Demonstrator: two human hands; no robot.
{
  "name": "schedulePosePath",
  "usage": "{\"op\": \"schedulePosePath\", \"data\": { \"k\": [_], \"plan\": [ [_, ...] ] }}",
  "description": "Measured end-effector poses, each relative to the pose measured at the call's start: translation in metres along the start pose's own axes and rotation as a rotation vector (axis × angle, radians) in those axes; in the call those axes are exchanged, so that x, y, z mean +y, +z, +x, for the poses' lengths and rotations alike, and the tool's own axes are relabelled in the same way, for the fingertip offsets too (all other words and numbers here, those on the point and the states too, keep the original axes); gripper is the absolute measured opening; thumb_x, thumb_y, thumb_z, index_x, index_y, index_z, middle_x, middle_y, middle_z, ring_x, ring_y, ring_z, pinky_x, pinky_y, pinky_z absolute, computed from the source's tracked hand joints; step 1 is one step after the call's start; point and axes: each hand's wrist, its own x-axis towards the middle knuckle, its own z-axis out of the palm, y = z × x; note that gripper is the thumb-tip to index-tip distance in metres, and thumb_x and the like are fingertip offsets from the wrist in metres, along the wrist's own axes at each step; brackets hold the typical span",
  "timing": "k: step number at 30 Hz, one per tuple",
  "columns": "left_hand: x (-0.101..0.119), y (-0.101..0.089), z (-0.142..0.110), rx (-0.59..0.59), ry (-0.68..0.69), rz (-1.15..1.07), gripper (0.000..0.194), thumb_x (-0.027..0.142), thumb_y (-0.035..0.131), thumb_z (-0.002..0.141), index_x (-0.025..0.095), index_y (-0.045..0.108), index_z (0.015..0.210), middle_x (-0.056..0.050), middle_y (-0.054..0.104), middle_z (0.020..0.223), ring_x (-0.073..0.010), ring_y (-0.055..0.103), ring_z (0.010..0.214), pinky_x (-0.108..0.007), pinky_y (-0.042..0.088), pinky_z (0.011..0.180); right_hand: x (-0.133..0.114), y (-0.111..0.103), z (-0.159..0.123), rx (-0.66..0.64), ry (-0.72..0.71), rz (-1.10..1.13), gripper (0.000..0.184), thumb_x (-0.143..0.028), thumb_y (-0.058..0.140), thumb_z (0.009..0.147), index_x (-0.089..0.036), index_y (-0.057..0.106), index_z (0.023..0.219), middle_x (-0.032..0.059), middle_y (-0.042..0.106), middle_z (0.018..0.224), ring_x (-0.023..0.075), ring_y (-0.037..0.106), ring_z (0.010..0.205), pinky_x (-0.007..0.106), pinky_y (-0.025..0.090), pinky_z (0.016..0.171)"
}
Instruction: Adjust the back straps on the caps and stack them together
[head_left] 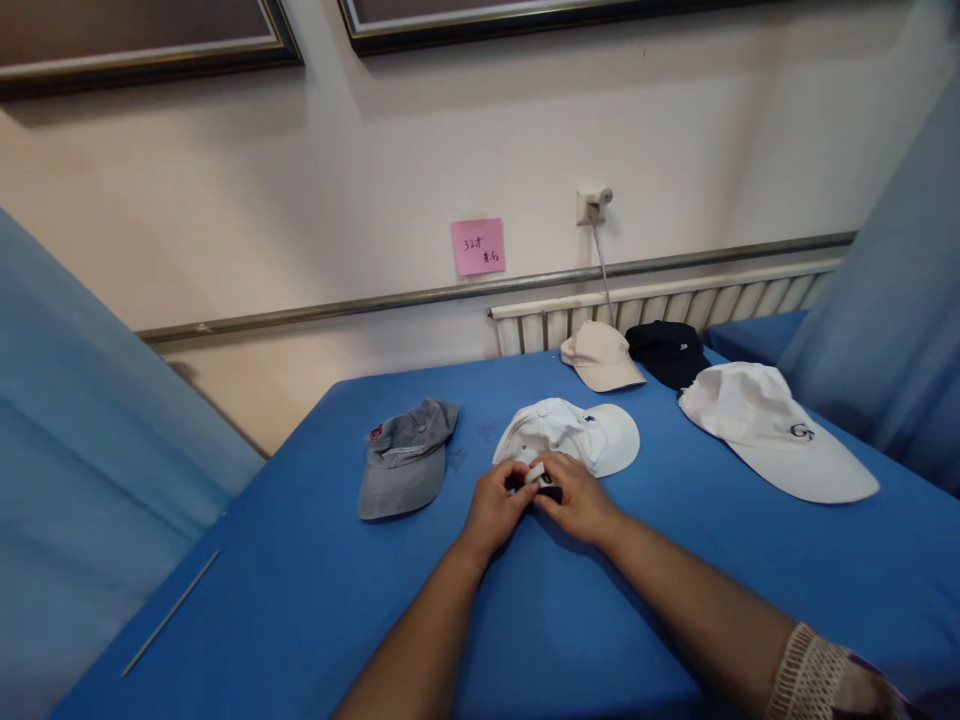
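A white baseball cap lies on the blue-covered table with its brim pointing right and a small dark logo near the brim. Both hands meet at the cap's near side, at its back strap. Fingers of my left hand are closed on the strap from the left. From the right, my right hand pinches the same strap with thumb and fingers. A small black piece shows between the hands; what it is cannot be made out. Left of them rests a grey cap, its brim toward me.
Behind on the blue table sit a beige cap and a navy cap. A large white cap lies at right. A thin rod is near the left edge. Blue curtains hang at both sides; a radiator stands behind.
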Motion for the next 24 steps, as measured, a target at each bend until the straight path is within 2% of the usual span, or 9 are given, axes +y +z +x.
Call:
{"op": "schedulePosePath", "data": {
  "k": [2,6,11,16,20,22,24],
  "plan": [
    [-0.002,0.0,0.002,0.029,-0.091,-0.131,0.021,0.031,0.074,0.068,0.016,0.064,0.079,0.0,0.061,0.072,-0.0145,0.055,0.069,-0.026,0.044,0.067,-0.006,0.001,0.0,-0.003,-0.029,-0.022,0.029,-0.017,0.067,0.077,-0.02,0.056,0.104,0.0053,0.062,0.1,0.0226,0.055,0.093,0.035,0.043,0.082],
    [-0.005,-0.001,0.004,0.052,-0.231,-0.299,0.032,0.04,0.076,0.066,0.014,0.059,0.069,0.002,0.056,0.062,-0.0101,0.049,0.057,-0.022,0.038,0.056,-0.01,0.006,0.001,0.026,-0.026,-0.06,0.015,-0.019,0.064,0.083,-0.02,0.058,0.097,0.0049,0.063,0.091,0.0216,0.056,0.086,0.033,0.042,0.076],
    [-0.005,-0.001,0.004,0.077,-0.28,-0.459,0.037,0.044,0.079,0.065,0.014,0.058,0.068,0.003,0.055,0.059,-0.0082,0.046,0.054,-0.02,0.035,0.053,-0.006,0.008,0.002,0.023,0.0,-0.037,0.011,-0.02,0.065,0.084,-0.02,0.059,0.094,0.0026,0.063,0.085,0.0187,0.057,0.078,0.03,0.042,0.071],
    [0.0,0.001,0.002,0.077,-0.347,-0.745,0.035,0.041,0.08,0.066,0.014,0.06,0.073,-0.001,0.061,0.07,-0.0103,0.055,0.063,-0.022,0.044,0.062,-0.004,0.006,0.002,0.02,-0.049,-0.04,0.004,-0.019,0.062,0.086,-0.02,0.058,0.085,0.0024,0.062,0.083,0.0177,0.057,0.078,0.029,0.042,0.07],
    [0.007,-0.007,0.001,0.07,-0.355,-0.924,0.029,0.036,0.078,0.07,0.014,0.062,0.078,-0.003,0.064,0.079,-0.0131,0.06,0.072,-0.025,0.049,0.069,-0.004,0.006,0.0,0.061,-0.054,-0.039,0.006,-0.02,0.057,0.089,-0.02,0.056,0.082,0.002,0.06,0.08,0.0171,0.055,0.075,0.028,0.041,0.068],
    [0.01,-0.011,0.002,0.097,-0.361,-0.973,0.027,0.036,0.076,0.072,0.015,0.061,0.081,-0.003,0.065,0.081,-0.0147,0.061,0.076,-0.028,0.05,0.071,-0.004,0.007,-0.002,0.104,-0.023,-0.017,0.009,-0.021,0.056,0.089,-0.02,0.055,0.08,0.0012,0.059,0.077,0.0166,0.055,0.072,0.027,0.041,0.066],
    [0.012,-0.013,0.003,0.124,-0.361,-0.926,0.028,0.039,0.074,0.074,0.015,0.061,0.082,-0.004,0.067,0.085,-0.0156,0.062,0.079,-0.029,0.051,0.073,-0.004,0.008,-0.002,0.128,0.0,0.021,0.01,-0.023,0.056,0.089,-0.02,0.054,0.08,0.0007,0.059,0.075,0.0161,0.055,0.07,0.027,0.041,0.065]
  ]
}}
